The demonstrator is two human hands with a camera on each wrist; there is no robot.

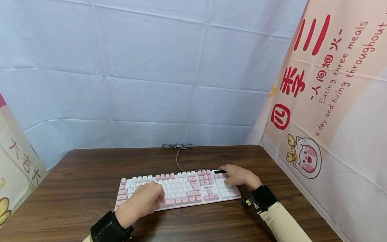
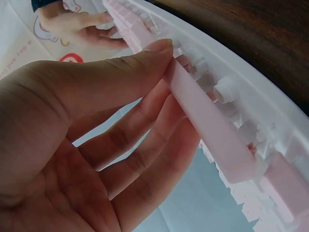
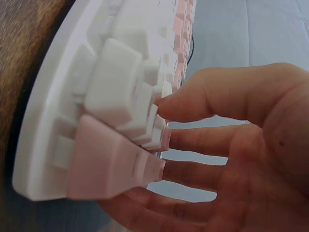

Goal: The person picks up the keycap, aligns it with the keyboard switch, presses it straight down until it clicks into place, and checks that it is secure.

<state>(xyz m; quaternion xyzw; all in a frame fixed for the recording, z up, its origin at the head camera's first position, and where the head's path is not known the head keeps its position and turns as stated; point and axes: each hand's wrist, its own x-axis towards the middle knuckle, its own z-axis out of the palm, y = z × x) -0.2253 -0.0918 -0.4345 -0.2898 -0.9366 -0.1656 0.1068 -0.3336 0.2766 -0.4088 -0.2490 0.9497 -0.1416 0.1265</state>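
A pink and white keyboard (image 1: 181, 188) lies on the table. My left hand (image 1: 143, 198) rests over its left half, fingers bent toward the keys. In the left wrist view the left thumb touches the pink space bar (image 2: 212, 121), and the other fingers reach past it onto the keys behind. My right hand (image 1: 240, 174) is at the number pad (image 1: 225, 190) on the right end. The right wrist view has that thumb on a white key, while the other fingers stretch along the far side near a pink corner key (image 3: 96, 164). Neither hand grips the keyboard.
A grey cable (image 1: 177, 159) runs from the keyboard's back to a tied bundle (image 1: 177, 146) at the far edge of the brown wooden table (image 1: 99, 164). Pale blue cloth (image 1: 145, 84) hangs behind, and a printed cloth (image 1: 335, 111) borders the right side.
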